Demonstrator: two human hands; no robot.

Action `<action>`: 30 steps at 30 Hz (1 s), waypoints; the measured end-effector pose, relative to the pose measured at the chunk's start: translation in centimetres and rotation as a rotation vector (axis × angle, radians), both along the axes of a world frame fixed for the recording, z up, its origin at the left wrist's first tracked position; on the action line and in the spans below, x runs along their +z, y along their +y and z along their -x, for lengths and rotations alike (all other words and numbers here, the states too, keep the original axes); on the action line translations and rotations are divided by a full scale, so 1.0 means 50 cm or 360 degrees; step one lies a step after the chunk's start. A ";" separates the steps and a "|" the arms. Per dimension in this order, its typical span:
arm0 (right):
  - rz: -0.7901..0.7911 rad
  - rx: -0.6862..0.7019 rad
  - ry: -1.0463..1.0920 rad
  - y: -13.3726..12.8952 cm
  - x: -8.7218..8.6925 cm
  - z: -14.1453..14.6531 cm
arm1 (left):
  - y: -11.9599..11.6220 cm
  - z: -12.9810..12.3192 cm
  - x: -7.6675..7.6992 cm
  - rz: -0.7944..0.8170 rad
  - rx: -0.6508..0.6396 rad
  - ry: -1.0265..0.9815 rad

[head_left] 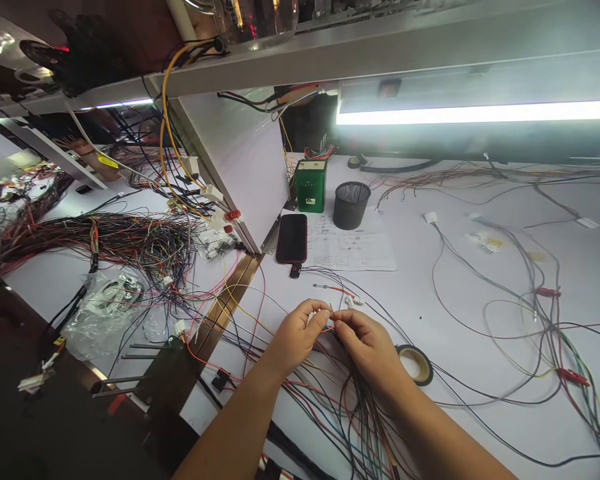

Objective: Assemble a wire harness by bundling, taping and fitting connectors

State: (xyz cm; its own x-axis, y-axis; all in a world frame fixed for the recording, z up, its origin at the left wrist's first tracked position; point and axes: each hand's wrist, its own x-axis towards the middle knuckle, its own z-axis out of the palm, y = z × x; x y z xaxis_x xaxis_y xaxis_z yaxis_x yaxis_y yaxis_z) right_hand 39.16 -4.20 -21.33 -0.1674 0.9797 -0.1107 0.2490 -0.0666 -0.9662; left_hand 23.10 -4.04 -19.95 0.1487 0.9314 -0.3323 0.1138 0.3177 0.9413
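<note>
Fingertips nearly together, both my hands are over the white table. My left hand (300, 333) pinches a white connector, mostly hidden behind its fingers. In my right hand (363, 337), thumb and forefinger close on thin wire ends, brownish orange where they show. A bundle of many-coloured wires (365, 413) runs from beneath my hands toward me, between the forearms. Just beyond the fingers lie an orange wire with a metal tip (335, 289) and small white connectors (353, 302). A roll of black tape (415, 365) lies beside my right wrist.
A phone (291, 239), a printed sheet (353, 247), a black mesh cup (351, 205) and a green box (311, 185) stand or lie farther back. Loose wires with red clips (573, 377) spread at right. Left of the metal divider (257, 247) are a thick wire bundle (105, 240) and plastic bag (105, 310).
</note>
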 end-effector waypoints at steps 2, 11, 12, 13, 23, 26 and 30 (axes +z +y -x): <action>0.0020 0.0006 0.0010 0.000 0.002 0.001 | 0.000 0.000 0.002 -0.0035 0.0002 0.0034; 0.0070 -0.0086 0.0128 -0.001 0.006 -0.001 | -0.002 -0.002 0.007 -0.0094 -0.0013 0.0062; 0.0045 -0.0098 0.0139 -0.001 0.003 -0.002 | -0.002 -0.002 0.006 -0.0086 -0.0015 0.0051; 0.0001 -0.0110 0.0147 -0.001 0.001 -0.003 | -0.002 -0.002 0.006 -0.0079 -0.0015 0.0039; -0.0035 0.0037 -0.0079 0.005 0.001 -0.007 | 0.001 -0.003 -0.004 0.0007 0.0037 -0.0129; -0.0040 0.0068 -0.0164 0.006 0.000 -0.009 | 0.002 -0.002 -0.008 0.0041 0.0039 -0.0168; -0.0138 0.0034 -0.0078 0.006 0.004 -0.008 | 0.002 -0.001 -0.011 0.0057 0.0026 -0.0209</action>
State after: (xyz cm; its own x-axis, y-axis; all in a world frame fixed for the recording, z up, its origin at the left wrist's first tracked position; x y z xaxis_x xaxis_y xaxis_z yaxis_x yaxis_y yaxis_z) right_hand 39.54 -3.88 -21.13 -0.1847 0.9822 -0.0345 0.2967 0.0223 -0.9547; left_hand 23.16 -3.94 -20.49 0.1782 0.9219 -0.3440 -0.0153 0.3521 0.9358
